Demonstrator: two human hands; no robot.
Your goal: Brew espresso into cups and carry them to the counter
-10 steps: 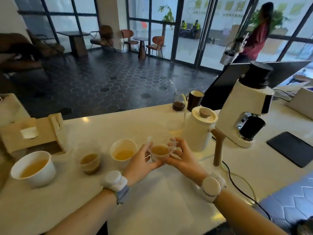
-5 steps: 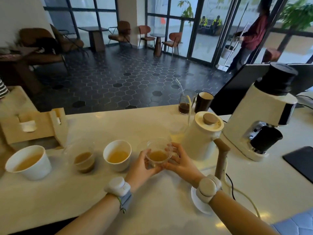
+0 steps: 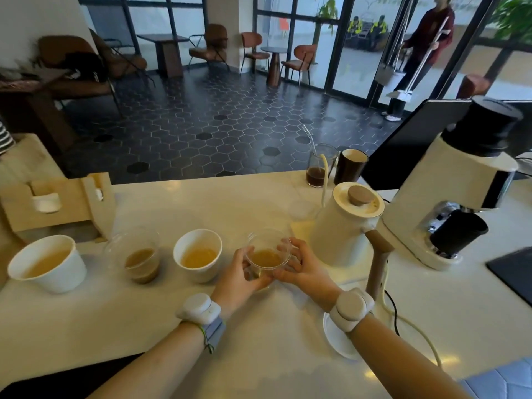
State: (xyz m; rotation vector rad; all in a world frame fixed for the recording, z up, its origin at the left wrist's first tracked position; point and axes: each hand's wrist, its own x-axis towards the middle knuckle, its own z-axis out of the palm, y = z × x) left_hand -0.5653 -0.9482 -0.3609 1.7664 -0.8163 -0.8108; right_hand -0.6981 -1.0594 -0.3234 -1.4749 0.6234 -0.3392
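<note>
I have the clear glass cup (image 3: 266, 254) cradled between both hands at the near middle of the bench (image 3: 201, 197), my left hand (image 3: 240, 276) wrapped round its left wall and my right hand (image 3: 302, 267) round its right, both in a grasping grip on the glass and neither clenched hard. I use two hands because the cup is thin, handleless and partly filled with light brown liquid; holding it from opposite sides keeps it level, I judge, and spares either set of fingers the whole load. Whether its base is touching the bench or hanging just above it, I cannot tell, as my palms hide the bottom. It sits at the right end of a row I seem to be building: a white paper cup (image 3: 198, 256) just beside it on the left, then another glass cup (image 3: 141, 260), then a larger white cup (image 3: 49, 263) at the far left, each holding a similar drink. Lining them up keeps them easy to count and to reach. The white kettle (image 3: 345, 226) stands close on my right, its wooden handle (image 3: 378, 263) near my right wrist, so I would keep my right elbow tucked in when letting go. The grinder (image 3: 449, 203) stands further right, well apart from the cups, and a small white saucer (image 3: 335, 338) lies under my right forearm.
</note>
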